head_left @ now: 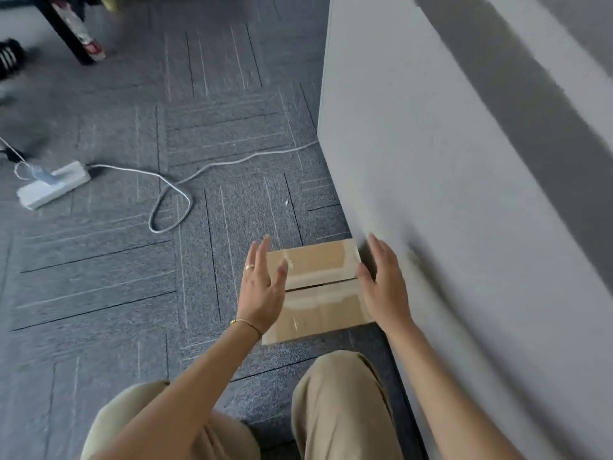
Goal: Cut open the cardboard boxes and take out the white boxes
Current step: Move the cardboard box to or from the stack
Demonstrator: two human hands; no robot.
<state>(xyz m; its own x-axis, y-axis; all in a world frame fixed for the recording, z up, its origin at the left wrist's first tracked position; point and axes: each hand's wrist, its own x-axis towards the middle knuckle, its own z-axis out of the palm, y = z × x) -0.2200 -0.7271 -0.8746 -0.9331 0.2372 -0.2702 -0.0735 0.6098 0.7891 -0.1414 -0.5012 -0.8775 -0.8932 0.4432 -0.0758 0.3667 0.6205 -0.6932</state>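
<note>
Hands open, both empty, fingers spread. Left to right: power strip (53, 184) on the carpet (99, 277) at mid left, its grey cable (172, 190) looping rightward toward the grey panel (447, 194). Left hand (262, 290) at lower centre, palm inward, just beside or touching the near-left edge of the cardboard box (318, 290); blur hides which. Box lies flat on the carpet, lower centre, taped, seam across the top apparently shut. Right hand (384, 287) at its right edge, squeezed against the panel.

Step in hand, as I judge: getting hold of a box, cutting not begun. No cutter in view. Next move calls for a two-sided grip and a lift clear. Panel crowds the right hand; cable lies well apart.
</note>
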